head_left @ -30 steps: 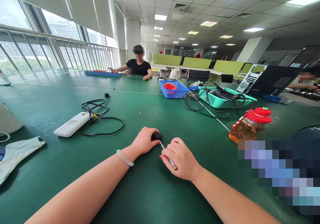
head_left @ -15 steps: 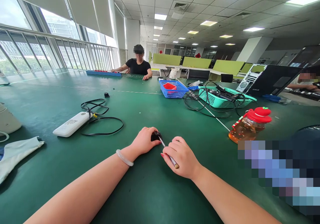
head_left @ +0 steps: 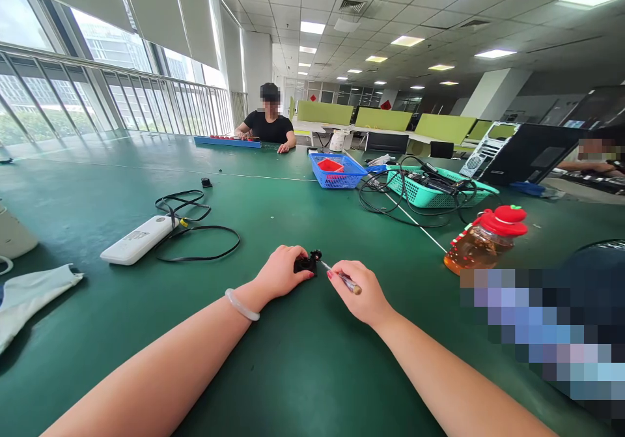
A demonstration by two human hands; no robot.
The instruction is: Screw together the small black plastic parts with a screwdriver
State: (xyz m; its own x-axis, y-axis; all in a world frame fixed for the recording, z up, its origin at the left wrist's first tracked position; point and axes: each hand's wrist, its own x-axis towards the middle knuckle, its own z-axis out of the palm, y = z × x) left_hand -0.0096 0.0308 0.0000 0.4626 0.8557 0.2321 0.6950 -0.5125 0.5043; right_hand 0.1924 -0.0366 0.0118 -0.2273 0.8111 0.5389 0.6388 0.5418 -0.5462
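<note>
My left hand (head_left: 284, 271) is closed on a small black part (head_left: 305, 263) at the middle of the green tabletop. Its fingers and thumb hide some of that part. My right hand (head_left: 360, 292) grips a slim pen-like tool (head_left: 350, 284) with a silvery shaft and a brownish butt end. The tool slants up and left, and its tip meets or nearly meets the right side of the black part. Whether the tip is a blade or bristles is too small to tell.
Left of my hands lie a white power bank (head_left: 139, 240) and a black cable (head_left: 222, 258). A blue basket (head_left: 336, 176), a teal basket (head_left: 422, 197) with cables and a red-lidded bottle (head_left: 481, 245) stand to the right. A person (head_left: 268, 127) sits opposite beside a long blue tray (head_left: 227, 142).
My right hand has shifted slightly up and right, and the tool now lies flatter, at the black part's right side. Across the table, the long blue tray has slid right.
</note>
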